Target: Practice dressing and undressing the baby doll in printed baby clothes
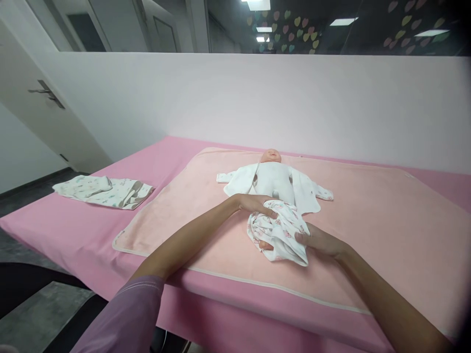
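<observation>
A baby doll (271,156) lies on its back with its head toward the wall. Its white jacket (309,192) is spread open over a white undergarment, both sleeves stretched out sideways. Bunched around the doll's lower legs are white baby pants (284,225) with a small pink print. A bit of the doll's foot (265,245) shows through the cloth at the near left. My left hand (255,203) grips the pants from the upper left, thumb on top. At the right edge of the cloth, my right hand (318,240) holds a fold, its fingers partly hidden.
Under the doll is a peach blanket (386,235) with a pale edging, laid over a pink-covered table (176,152). A folded printed cloth (105,191) lies at the left. A white wall (257,98) rises behind the table; a door (47,98) stands at the far left.
</observation>
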